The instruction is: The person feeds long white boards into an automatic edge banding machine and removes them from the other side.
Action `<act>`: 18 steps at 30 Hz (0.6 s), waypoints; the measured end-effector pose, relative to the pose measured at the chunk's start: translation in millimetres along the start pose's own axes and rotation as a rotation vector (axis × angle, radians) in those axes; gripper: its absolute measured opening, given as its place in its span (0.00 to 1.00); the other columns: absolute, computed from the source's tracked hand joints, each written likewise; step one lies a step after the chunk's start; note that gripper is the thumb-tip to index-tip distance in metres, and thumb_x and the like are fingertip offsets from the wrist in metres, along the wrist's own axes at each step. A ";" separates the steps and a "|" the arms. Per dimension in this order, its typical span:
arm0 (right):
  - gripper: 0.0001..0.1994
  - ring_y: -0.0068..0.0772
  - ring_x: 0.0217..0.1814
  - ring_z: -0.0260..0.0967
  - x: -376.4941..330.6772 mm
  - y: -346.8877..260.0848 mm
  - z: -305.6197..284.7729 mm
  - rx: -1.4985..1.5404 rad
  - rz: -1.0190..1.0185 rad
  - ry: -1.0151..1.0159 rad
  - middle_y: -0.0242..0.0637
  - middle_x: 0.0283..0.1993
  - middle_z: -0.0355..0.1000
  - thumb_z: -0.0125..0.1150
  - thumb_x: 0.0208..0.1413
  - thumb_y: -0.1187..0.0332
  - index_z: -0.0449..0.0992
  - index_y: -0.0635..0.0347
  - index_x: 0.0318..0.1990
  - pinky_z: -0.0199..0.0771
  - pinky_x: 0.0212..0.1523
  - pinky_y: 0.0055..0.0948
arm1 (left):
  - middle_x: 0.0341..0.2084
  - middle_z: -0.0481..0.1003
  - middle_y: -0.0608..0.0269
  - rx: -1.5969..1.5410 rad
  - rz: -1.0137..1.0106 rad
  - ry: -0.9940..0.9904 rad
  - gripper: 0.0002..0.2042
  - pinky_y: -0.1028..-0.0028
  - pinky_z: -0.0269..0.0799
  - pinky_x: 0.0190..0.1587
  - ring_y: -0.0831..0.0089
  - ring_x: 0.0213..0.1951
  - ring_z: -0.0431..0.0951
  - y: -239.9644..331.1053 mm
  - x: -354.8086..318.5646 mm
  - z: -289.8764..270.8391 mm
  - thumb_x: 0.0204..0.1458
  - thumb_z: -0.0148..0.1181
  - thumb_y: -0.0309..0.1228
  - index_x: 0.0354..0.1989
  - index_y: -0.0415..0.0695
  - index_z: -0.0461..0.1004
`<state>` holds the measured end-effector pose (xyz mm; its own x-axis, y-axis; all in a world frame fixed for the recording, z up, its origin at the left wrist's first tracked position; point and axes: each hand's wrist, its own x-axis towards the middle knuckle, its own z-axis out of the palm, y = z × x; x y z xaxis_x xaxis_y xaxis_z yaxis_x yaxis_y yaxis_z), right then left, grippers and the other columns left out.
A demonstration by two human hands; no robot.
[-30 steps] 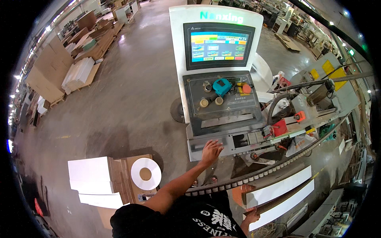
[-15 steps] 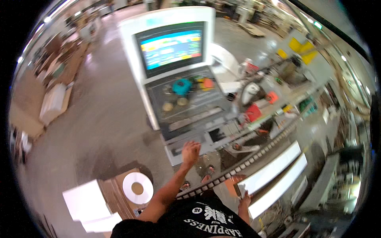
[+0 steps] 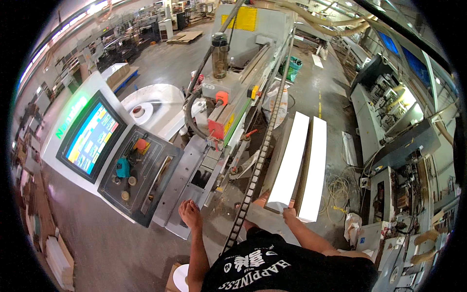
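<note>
My left hand [image 3: 189, 214], its fingers loosely curled with nothing visible in them, is beside the near end of the machine's grey metal bed [image 3: 177, 209]. Lower right of it, my right hand [image 3: 290, 214] grips the near end of a long white panel [image 3: 291, 165], at the top of a stack. A second long white panel [image 3: 313, 170] lies parallel on the right, with a narrow gap between the two. Part of the right fingers is hidden behind the panel's end.
A control console with a lit screen [image 3: 92, 138] and a red knob [image 3: 141, 144] stands left. A dark bottle [image 3: 220, 56] tops the machine. A cable chain [image 3: 258, 180] runs between machine and panels. A coiled hose [image 3: 339, 190] lies on the floor at right.
My view has swung right, so the console now sits farther left and the panels nearer the middle. My right hand stays at the panel's end; my left hand remains by the machine bed.
</note>
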<state>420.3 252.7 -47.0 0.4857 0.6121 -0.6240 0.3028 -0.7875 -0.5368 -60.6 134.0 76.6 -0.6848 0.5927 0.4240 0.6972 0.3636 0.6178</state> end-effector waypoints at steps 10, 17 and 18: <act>0.17 0.41 0.40 0.73 21.7 21.5 10.2 0.405 0.056 -0.165 0.38 0.41 0.74 0.61 0.65 0.55 0.75 0.56 0.52 0.79 0.35 0.46 | 0.45 0.80 0.54 0.005 0.000 -0.106 0.14 0.54 0.66 0.61 0.52 0.53 0.75 -0.1 -1.8 7.5 0.66 0.53 0.36 0.42 0.37 0.80; 0.15 0.40 0.35 0.71 -78.8 -16.0 -0.9 0.631 0.151 -0.459 0.35 0.41 0.75 0.53 0.73 0.53 0.75 0.52 0.54 0.81 0.37 0.48 | 0.45 0.79 0.51 -0.388 -0.082 -0.324 0.15 0.59 0.73 0.52 0.57 0.47 0.78 12.2 -62.7 35.5 0.69 0.54 0.40 0.45 0.37 0.76; 0.16 0.41 0.38 0.72 -92.7 -6.3 -7.5 0.679 0.199 -0.496 0.37 0.43 0.74 0.52 0.73 0.54 0.74 0.55 0.55 0.82 0.40 0.47 | 0.45 0.79 0.52 -0.725 -0.286 -0.500 0.17 0.61 0.75 0.48 0.60 0.44 0.79 73.9 -71.1 9.4 0.70 0.53 0.42 0.46 0.37 0.75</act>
<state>379.6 200.4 18.5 0.0161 0.5521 -0.8336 -0.3822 -0.7670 -0.5154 41.6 125.5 86.0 -0.5215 0.8523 -0.0398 0.0966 0.1054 0.9897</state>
